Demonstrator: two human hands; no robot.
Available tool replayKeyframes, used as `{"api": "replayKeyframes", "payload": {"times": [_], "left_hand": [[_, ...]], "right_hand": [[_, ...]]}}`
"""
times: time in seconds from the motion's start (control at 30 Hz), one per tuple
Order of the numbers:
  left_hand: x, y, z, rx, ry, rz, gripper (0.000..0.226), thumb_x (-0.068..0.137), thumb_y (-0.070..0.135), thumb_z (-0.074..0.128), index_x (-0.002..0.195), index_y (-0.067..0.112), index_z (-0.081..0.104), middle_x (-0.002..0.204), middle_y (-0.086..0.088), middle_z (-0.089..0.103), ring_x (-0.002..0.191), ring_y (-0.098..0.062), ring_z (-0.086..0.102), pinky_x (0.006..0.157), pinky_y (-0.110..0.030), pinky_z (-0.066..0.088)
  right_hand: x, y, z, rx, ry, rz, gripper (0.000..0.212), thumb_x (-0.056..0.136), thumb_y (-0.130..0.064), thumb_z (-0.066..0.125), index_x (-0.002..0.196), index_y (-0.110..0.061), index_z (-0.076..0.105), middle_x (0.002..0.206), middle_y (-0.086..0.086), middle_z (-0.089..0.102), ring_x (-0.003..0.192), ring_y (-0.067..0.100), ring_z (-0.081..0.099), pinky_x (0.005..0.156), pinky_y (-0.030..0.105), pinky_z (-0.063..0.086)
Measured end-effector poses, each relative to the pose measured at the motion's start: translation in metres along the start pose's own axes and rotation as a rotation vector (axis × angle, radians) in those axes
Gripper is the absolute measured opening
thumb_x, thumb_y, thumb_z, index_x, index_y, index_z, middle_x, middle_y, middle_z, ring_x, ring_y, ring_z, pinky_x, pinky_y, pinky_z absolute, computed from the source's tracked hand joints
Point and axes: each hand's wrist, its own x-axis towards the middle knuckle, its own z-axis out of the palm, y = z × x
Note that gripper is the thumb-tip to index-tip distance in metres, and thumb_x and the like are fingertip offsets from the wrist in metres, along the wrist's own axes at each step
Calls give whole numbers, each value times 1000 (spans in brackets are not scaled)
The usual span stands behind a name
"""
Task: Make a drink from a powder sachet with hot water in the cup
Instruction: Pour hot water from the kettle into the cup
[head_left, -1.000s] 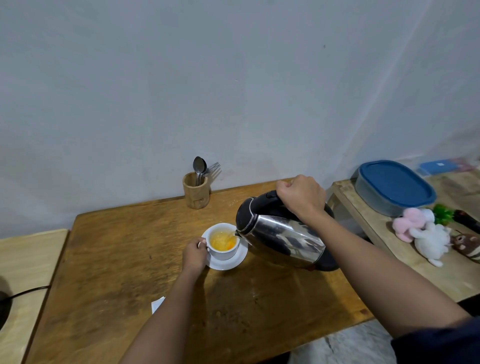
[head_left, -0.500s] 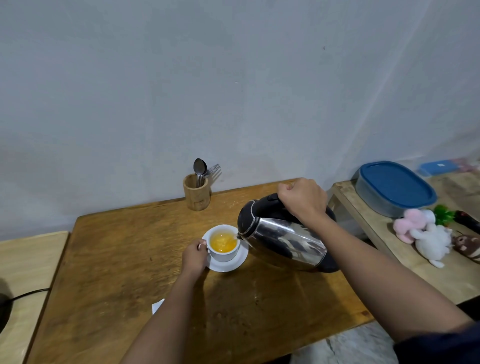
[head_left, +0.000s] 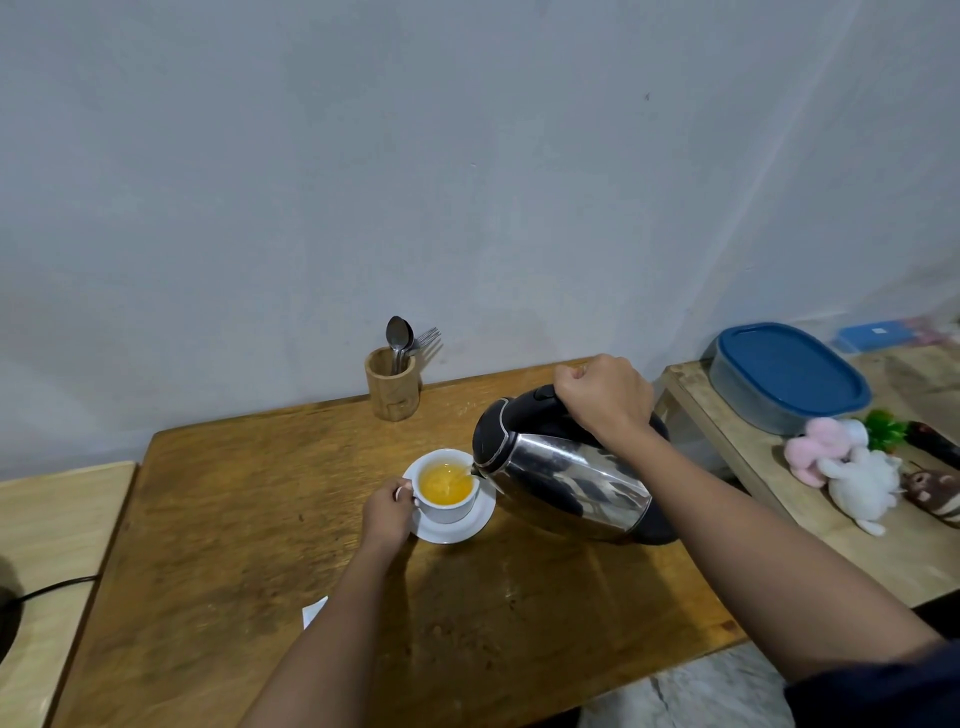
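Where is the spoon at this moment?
In the head view, the spoon stands in the wooden holder beside a fork, at the table's far edge, behind the cup.

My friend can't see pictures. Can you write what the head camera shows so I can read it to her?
A right hand tips a steel kettle, pouring water into a white cup of orange drink on a saucer, while the left hand holds the cup's handle. They sit on a wooden table.

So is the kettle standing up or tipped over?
Tipped: the kettle leans, spout over the cup, held by the right hand.
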Motion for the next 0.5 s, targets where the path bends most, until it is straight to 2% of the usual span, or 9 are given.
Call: {"api": "replayKeyframes", "payload": {"times": [0.5], "left_hand": [[-2, 2, 0, -8, -5, -10, 28, 95, 13, 41, 112, 2, 60, 118, -19, 62, 93, -22, 49, 80, -31, 38]], "right_hand": [[-4, -6, -3, -1, 12, -34, 40, 78, -28, 48, 43, -12, 36, 41, -2, 33, 40, 18, 32, 44, 23, 24]]}}
